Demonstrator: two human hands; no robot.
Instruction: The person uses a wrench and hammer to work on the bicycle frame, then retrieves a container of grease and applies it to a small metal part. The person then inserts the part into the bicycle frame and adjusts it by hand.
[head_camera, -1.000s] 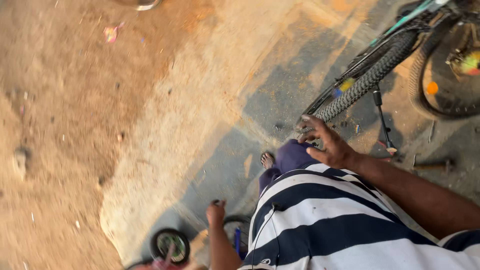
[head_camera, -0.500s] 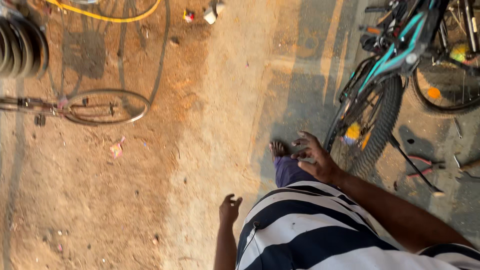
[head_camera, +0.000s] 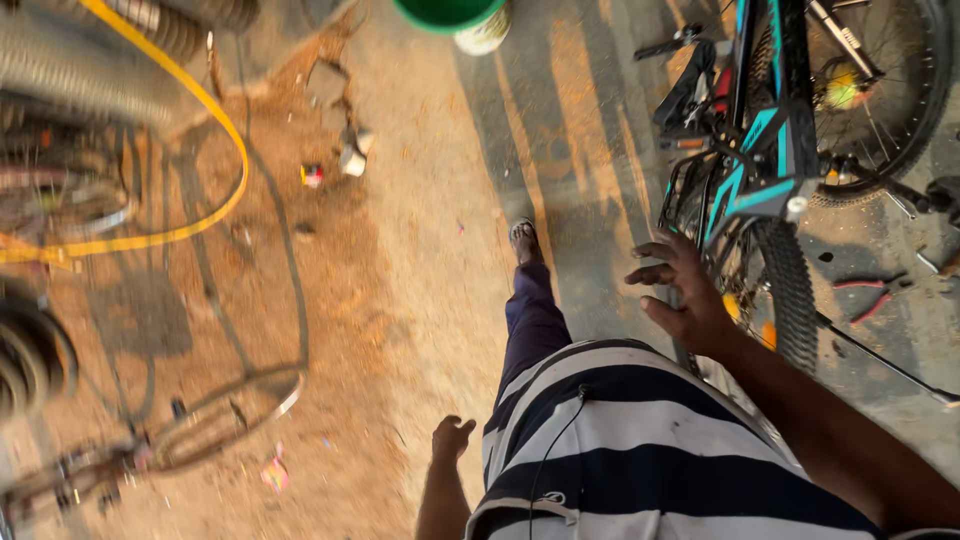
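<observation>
Dirt ground (head_camera: 400, 260) fills most of the view. Teal-and-black bike (head_camera: 770, 150) stands at 2 o'clock, knobby tyre (head_camera: 790, 290) at 3. Yellow hose (head_camera: 215, 130) curves at 10; bare wheel rim (head_camera: 225, 410) lies at 8. Green bucket (head_camera: 455, 15) at 12. Right hand (head_camera: 685, 290) at 3, fingers spread wide, holding nothing, just beside the tyre. Left hand (head_camera: 450, 437) at 6, loosely curled, empty. Red pliers (head_camera: 865, 295) at 3, w/ the ground under them.

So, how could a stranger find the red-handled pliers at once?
Start at the black and teal bicycle on the right. Past its knobby tyre, on the grey ground, lie the pliers. Only they have two spread red handles; the right hand hovers left of the tyre.
</observation>
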